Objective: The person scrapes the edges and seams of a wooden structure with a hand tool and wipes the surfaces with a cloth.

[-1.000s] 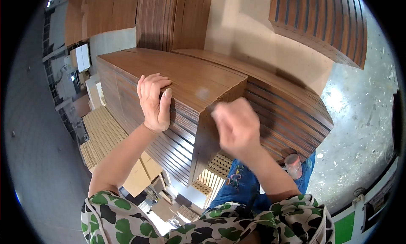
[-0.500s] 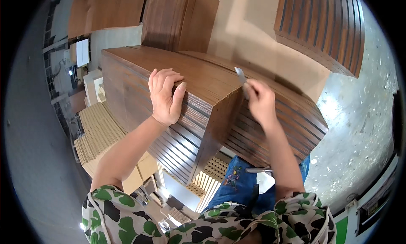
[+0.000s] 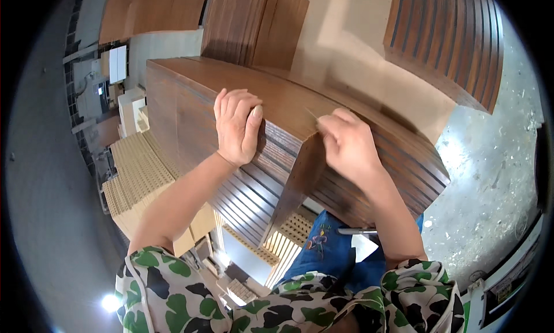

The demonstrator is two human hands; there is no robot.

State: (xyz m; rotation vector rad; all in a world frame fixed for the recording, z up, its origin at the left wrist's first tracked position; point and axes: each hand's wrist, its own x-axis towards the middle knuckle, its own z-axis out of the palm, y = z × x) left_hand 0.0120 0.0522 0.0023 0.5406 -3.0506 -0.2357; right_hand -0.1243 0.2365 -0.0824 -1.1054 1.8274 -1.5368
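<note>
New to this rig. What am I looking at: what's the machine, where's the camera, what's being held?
No machine here: these are a person's two bare hands. The camera is the left of two fisheyes worn on the head, looking down, so straight edges bend near the rim. Picture left is the person's left.

The left hand rests over the edge of a brown wooden piece with a grooved side. The right hand, near that piece's corner, pinches something thin, too blurred to identify.

Beyond, on a pale board, sit a brown stack and, at upper right, a dark-striped stack.
</note>
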